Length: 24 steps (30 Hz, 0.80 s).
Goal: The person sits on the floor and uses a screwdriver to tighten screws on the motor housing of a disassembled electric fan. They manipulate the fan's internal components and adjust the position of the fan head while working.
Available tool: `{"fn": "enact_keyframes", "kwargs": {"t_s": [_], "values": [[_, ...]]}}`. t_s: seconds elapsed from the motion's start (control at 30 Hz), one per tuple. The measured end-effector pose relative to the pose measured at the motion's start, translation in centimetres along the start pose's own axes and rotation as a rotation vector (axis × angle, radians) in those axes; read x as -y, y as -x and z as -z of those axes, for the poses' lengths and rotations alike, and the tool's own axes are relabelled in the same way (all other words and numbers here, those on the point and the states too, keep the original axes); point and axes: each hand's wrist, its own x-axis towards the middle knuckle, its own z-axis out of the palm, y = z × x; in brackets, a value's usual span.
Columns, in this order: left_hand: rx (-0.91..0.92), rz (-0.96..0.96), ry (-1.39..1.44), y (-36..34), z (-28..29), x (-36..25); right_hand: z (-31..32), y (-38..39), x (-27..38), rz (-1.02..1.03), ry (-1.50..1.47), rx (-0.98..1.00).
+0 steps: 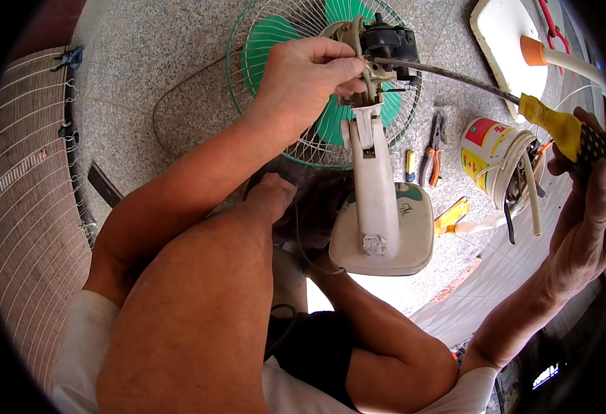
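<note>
A desk fan (374,172) with green blades and a wire cage lies tipped on the floor, its neck and base toward me, the dark motor (389,43) exposed. My left hand (310,69) is closed at the side of the motor, thumb and fingers pinched by the cable and the tip of a long metal shaft; what they hold is hidden. My right hand (582,186) is wrapped round the yellow and black dotted handle of a long screwdriver (454,74). Its shaft runs left across to the motor housing, ending next to my left fingertips.
Right of the fan lie pliers (430,155) with orange handles, a small yellow-and-black tool (410,165) and a yellow cutter (452,215). A white tool bucket (503,155) and a white stool (506,41) stand farther right. A woven mat (30,200) is on the left.
</note>
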Motion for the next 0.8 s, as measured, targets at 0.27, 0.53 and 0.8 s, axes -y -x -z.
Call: {"fn": "enact_keyframes", "kwargs": {"t_s": [0.27,0.53,0.8], "values": [[-0.008,-0.015,-0.004,0.2,0.0,-0.2,4.4,0.3,0.2,-0.018,0.416,0.244],[-0.005,-0.013,0.001,0.2,0.1,-0.1,4.4,0.6,0.0,0.007,0.514,0.231],[-0.011,-0.010,0.004,0.2,0.1,-0.2,3.0,2.3,0.2,-0.243,0.765,-0.161]]}}
